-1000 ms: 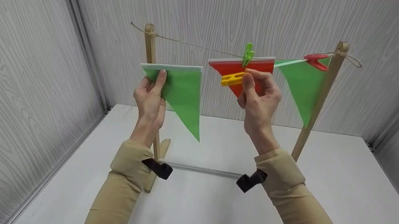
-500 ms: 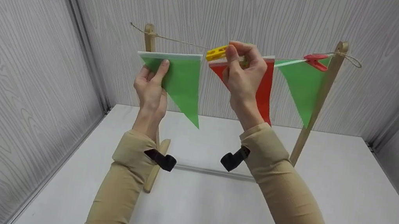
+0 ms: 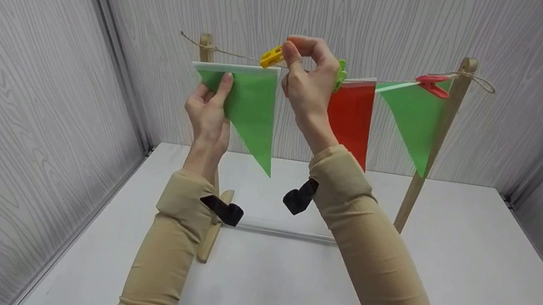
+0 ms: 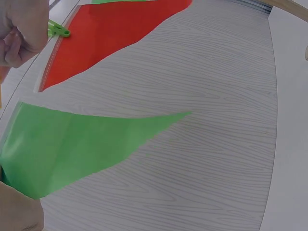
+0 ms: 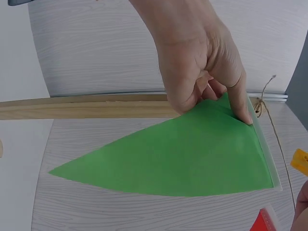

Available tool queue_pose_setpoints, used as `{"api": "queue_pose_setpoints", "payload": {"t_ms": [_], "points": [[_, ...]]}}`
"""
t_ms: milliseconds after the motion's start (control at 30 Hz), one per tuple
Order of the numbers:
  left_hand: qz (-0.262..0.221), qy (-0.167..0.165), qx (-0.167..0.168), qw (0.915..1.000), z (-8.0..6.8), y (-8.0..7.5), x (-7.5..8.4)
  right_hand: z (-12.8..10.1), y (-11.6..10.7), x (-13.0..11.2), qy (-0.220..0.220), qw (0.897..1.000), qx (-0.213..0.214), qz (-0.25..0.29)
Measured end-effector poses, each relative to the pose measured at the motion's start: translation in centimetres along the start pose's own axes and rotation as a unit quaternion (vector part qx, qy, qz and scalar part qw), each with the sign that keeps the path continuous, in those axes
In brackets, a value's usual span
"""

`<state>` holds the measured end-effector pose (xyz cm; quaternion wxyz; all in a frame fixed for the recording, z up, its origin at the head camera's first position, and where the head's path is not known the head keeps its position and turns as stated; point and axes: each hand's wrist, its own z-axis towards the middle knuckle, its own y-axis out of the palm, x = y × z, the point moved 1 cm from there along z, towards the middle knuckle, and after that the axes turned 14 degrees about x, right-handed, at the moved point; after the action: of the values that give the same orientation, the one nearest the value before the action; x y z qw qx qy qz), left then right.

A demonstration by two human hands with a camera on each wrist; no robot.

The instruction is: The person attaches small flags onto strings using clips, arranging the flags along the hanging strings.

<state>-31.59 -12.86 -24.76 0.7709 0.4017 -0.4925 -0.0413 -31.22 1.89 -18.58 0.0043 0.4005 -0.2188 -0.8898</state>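
Holding up a green triangular paper pennant [image 3: 248, 108] by its upper left corner, thumb on the front face and fingers curled behind it: so the left hand [image 3: 209, 116]. From the right wrist view, same pinch seen close, thumb tip pressed near the pennant's white top band. Pennant raised so that its top edge lies just beneath the thin brown twine [image 3: 232, 53] strung between two wooden posts, left post [image 3: 205, 48] right behind the pennant's corner, right post [image 3: 439, 129] well apart at the far end. Pinching a yellow plastic clothespin [image 3: 270, 56] between thumb and curled fingers: so the right hand [image 3: 309, 80], raised to the twine just above the pennant's upper right corner. Clothespin tilted, nose at the line; whether its tips already bite the twine or the band, cannot tell. Just right of that hand, a green plastic clothespin [image 3: 340, 72] clipping a red triangular pennant [image 3: 351, 121] to the twine, point hanging down. Farther right, a red plastic clothespin [image 3: 431, 84] fastening a second green pennant [image 3: 413, 122] next to the right post. Below, a white tabletop [image 3: 448, 265] bearing the frame's feet and its pale crossbar [image 3: 281, 232].
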Motion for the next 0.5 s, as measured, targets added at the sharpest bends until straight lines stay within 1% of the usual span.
{"api": "queue_pose_setpoints", "payload": {"t_ms": [267,400,500], "points": [[0.000,-0.009,0.004,0.9999,0.0,0.5,0.3,0.6,1.1,0.1,-0.010,0.999,-0.008,-0.037],[0.009,0.003,-0.011,0.9999,0.0,0.6,0.4,0.8,1.3,0.0,-0.010,0.998,-0.007,-0.061],[0.011,0.012,-0.022,0.9996,0.0,0.6,0.4,0.9,1.5,-0.1,-0.021,0.996,-0.004,-0.084]]}}
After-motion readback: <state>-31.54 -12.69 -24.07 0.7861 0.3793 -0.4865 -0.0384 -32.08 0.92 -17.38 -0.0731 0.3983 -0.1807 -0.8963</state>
